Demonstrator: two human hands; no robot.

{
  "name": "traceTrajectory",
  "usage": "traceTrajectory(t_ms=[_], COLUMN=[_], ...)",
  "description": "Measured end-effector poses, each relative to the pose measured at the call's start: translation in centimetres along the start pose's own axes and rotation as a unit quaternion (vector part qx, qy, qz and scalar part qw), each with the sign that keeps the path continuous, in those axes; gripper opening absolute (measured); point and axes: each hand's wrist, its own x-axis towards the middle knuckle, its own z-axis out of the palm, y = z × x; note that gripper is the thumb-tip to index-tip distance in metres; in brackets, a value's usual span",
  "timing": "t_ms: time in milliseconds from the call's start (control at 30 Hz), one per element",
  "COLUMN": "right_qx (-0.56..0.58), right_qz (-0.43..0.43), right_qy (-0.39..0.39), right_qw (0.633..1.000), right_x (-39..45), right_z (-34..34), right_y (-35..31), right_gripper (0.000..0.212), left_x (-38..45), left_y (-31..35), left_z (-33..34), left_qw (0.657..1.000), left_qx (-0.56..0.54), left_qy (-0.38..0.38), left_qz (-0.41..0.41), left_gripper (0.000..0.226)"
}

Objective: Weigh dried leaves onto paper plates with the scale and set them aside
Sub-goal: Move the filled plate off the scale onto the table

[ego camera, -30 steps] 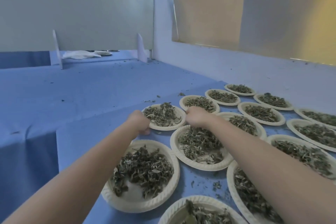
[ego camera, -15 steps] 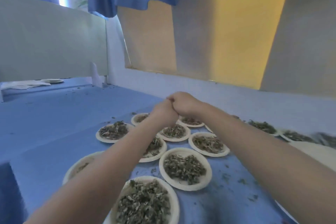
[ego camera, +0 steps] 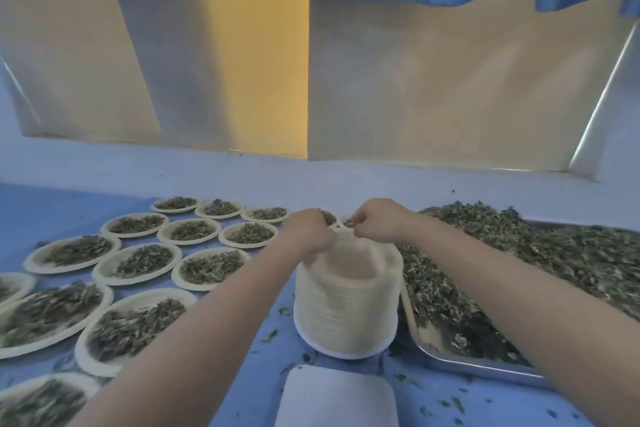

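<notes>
Head view — both hands' fingers [ego camera: 313, 234] pinch the plate stack's [ego camera: 346, 305] far rim.

1 plate stack [ego camera: 346, 302], 1 tray [ego camera: 460, 362], 2 hands.

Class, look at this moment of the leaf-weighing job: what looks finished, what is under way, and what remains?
Done: many filled paper plates of dried leaves lie set aside on the left. In hand: the left hand and right hand both work at the top rim of the stack of empty plates, apparently separating one. Left: the metal tray holds a large heap of loose leaves, and the white scale carries nothing.
</notes>
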Motion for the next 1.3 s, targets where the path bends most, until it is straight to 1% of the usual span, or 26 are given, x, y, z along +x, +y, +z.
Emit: traceTrajectory(t_ms=[67,167,233,333,600,700,867,967,1133,1300], right_qx=[-0.011,-0.005,0.012,0.044,0.064,0.062,0.103,0.113,0.116,0.136], right_qz=[0.030,0.063,0.072,0.077,0.073,0.074,0.081,0.105,0.133,0.146], right_qy=[-0.019,-0.041,-0.035,-0.015,0.014,0.027,0.091,0.122,0.137,0.137], right_qw=[0.999,0.997,0.997,0.996,0.995,0.995,0.987,0.981,0.975,0.970], right_x=[0.0,0.5,1.0,1.6,1.7,1.2,0.1,-0.1,0.0,-0.1], right_z=[1.1,2.6,3.4,4.0,3.6,3.1,1.5,1.4,1.9,2.5], right_y=[2.3,4.7,5.8,6.8,6.6,6.5,5.9,5.4,5.2,5.2], right_gripper=[0.023,0.018,0.024,0.031,0.032,0.027,0.035,0.037,0.036,0.024], left_x=[1.0,1.8,2.5,3.1,3.6,3.3,2.5,1.9,1.4,1.3], left_y=[-0.1,-0.8,-1.5,-2.0,-2.4,-2.3,-1.9,-1.5,-0.7,-0.7], left_z=[1.8,3.1,3.5,3.4,3.1,2.8,1.7,1.4,1.7,1.9], left_qw=[0.999,0.999,0.998,0.998,0.997,0.997,0.991,0.988,0.986,0.985], left_qx=[0.015,0.013,0.004,-0.016,-0.004,-0.004,-0.034,-0.036,-0.024,-0.036], left_qy=[-0.021,-0.015,-0.003,0.006,0.021,0.053,0.126,0.150,0.158,0.161], left_qz=[-0.019,-0.048,-0.059,-0.067,-0.068,-0.060,-0.026,-0.029,-0.048,-0.056], left_gripper=[0.029,0.027,0.031,0.030,0.032,0.034,0.034,0.039,0.040,0.035])
